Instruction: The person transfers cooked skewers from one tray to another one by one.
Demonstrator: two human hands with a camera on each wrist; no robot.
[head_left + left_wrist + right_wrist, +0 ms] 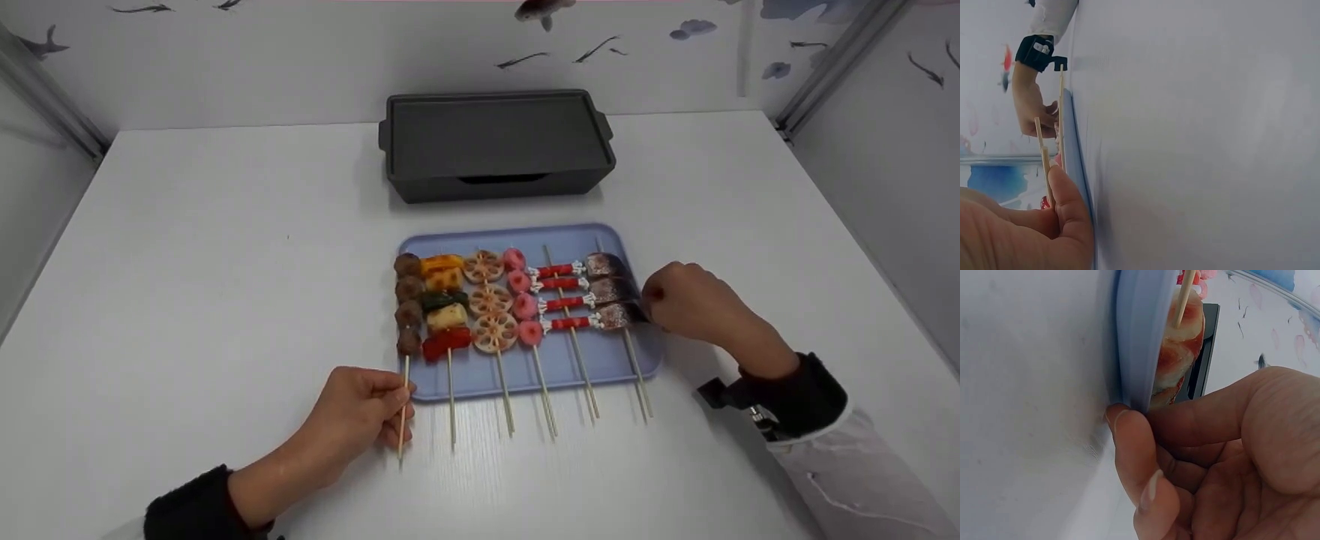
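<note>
A light blue tray (pixel 477 375) carries several food skewers side by side, their sticks pointing toward me over its front edge. At the left edge lies the meatball skewer (pixel 409 289); my left hand (pixel 352 420) pinches its stick between thumb and fingers, beside the tray's front left corner. The stick (pixel 1049 185) shows at those fingertips in the left wrist view. My right hand (pixel 690 304) grips the tray's right edge. In the right wrist view, its fingers curl under the tray rim (pixel 1141 343), with a pale, red-glazed food piece (pixel 1182 340) just above.
Behind the tray stands a dark grey rectangular grill (pixel 499 139) with a flat top. Next to the meatballs lie a vegetable skewer (pixel 446 319), a lotus root skewer (pixel 491 301) and pink, red and white, and dark-ended pieces. Printed panels (pixel 300 67) border the white table (pixel 210 247).
</note>
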